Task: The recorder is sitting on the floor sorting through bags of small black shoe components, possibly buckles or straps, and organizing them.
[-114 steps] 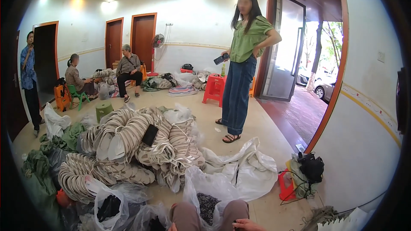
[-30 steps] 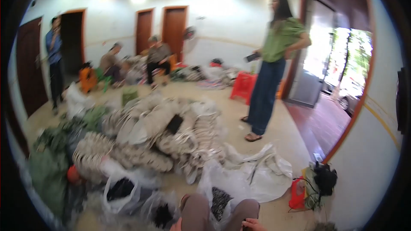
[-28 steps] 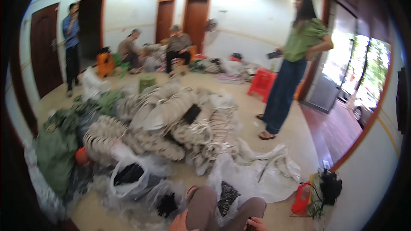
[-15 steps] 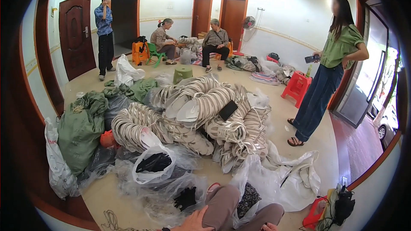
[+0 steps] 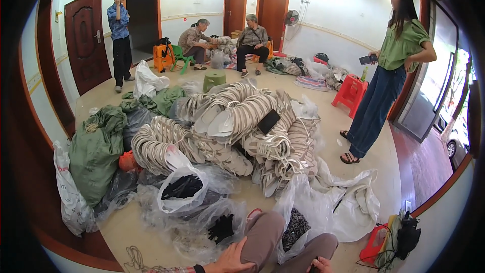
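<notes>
My left hand [image 5: 230, 259] lies with stretched fingers against my left thigh, its wrist in a dark band. At the lower edge my right hand [image 5: 321, 264] is closed by my right leg, with something small and dark at its fingers that I cannot make out. In front of my knees stand clear plastic bags: one with black pieces [image 5: 183, 187], one with a black glove-like bundle [image 5: 221, 228], one with dark speckled pieces [image 5: 295, 229]. Beyond them is a heap of nested beige strappy shoe parts [image 5: 242, 126], with a black phone [image 5: 268, 121] on top.
Green sacks [image 5: 97, 156] and a white bag [image 5: 73, 192] stand left. A white sheet-like bag [image 5: 356, 207] spreads at right, near a red object [image 5: 374, 242] with cables. A person in green [image 5: 399, 60] stands right; others are at the back near a green stool [image 5: 214, 79].
The view has tilted down slightly, so more of both my hands shows. At the back, the seated person on the left leans further forward.
</notes>
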